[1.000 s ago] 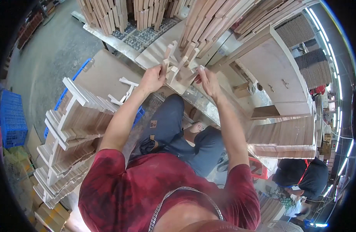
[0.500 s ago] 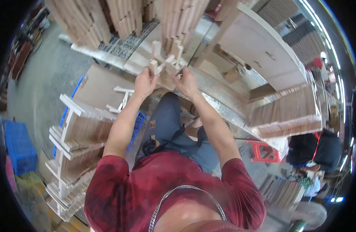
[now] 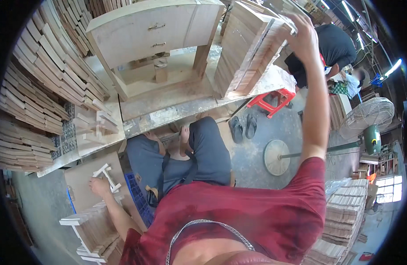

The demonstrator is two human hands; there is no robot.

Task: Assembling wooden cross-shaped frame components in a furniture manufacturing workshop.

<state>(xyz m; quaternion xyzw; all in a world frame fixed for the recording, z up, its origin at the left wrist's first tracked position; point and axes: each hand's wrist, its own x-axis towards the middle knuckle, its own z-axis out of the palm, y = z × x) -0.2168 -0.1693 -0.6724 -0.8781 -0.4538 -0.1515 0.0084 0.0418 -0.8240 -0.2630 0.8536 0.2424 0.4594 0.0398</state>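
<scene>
Left grip (image 3: 99,187): low at the person's left side, fingers at the end of a whitish wooden frame (image 3: 108,176) that lies over brown cardboard (image 3: 77,185); I can't tell whether they are closed on it.
Pale stack (image 3: 90,236): just under the left forearm; a dragging arm could knock its top pieces askew.
Bare feet (image 3: 184,134): tucked by the desk's near edge, so anything slipping off there could land on the toes.
Desk (image 3: 163,115): carries a small wooden assembly (image 3: 98,129) near its front edge; a bumped desk or a swinging elbow might tip it.
Right grip (image 3: 306,37): stretched far out, fingers bent over the top end of the board stack (image 3: 243,48); whether they hold a piece, I can't tell from here.
Board stack: tall, at the desk's right end; pulled at arm's length, upper boards could slide toward the red stool (image 3: 272,104).
Drawer cabinet (image 3: 155,28): on the desk, left of those boards, which might scrape its side if they lean.
Fan (image 3: 371,117): beyond the stool, its pole low across the floor, a tripping hazard for anyone passing.
Co-worker (image 3: 336,42): bent over, past the right grip; a wide swing with a board could come too close.
</scene>
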